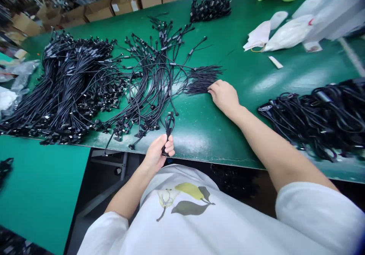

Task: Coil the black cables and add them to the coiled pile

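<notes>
Gripping a looped black cable (169,127), left hand (156,152) clenched; right hand (224,97) lay open against cable ends (202,80); large cable pile (68,83) remained.

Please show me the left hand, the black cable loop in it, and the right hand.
left hand (156,154), head view, middle of hand
black cable loop (169,122), head view, top of loop
right hand (224,97), head view, middle of hand

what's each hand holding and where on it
The left hand grips a looped black cable at its doubled lower part. The right hand's fingers only touch thin black wire ends on the mat.
</notes>
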Action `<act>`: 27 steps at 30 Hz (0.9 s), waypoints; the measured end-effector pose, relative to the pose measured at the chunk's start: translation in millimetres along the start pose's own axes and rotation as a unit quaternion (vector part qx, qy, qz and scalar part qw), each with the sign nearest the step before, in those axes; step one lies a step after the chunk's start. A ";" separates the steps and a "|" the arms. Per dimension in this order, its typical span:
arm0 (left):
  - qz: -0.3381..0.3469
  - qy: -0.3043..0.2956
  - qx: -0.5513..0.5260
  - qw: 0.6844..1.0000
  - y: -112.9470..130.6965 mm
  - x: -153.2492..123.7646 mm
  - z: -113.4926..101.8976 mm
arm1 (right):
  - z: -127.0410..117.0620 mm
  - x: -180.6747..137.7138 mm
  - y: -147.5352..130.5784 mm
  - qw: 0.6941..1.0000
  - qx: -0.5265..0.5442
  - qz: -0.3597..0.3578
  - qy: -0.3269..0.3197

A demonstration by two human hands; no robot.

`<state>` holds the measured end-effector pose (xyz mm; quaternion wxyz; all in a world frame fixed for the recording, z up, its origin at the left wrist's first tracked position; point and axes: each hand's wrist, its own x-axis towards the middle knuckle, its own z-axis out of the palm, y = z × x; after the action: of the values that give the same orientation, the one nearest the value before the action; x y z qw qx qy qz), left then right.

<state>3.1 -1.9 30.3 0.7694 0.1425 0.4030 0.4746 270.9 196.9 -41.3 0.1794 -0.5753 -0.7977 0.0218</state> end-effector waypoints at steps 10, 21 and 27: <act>0.047 0.003 0.027 0.999 -7.0 -4.2 1.2 | -42.0 -58.3 -89.6 0.960 0.277 0.032 -0.001; 0.232 0.073 0.335 0.910 -11.9 7.3 -14.7 | -50.3 -109.2 -166.8 0.952 0.140 -0.271 0.009; 0.158 0.036 0.387 0.908 -6.5 6.0 -30.0 | -66.7 -86.0 -170.3 0.853 -0.016 -0.520 0.035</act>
<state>-14.3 -5.0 4.5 0.5537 0.4740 0.5544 0.4018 160.2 48.5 39.6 0.1828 -0.0799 -0.9740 -0.1075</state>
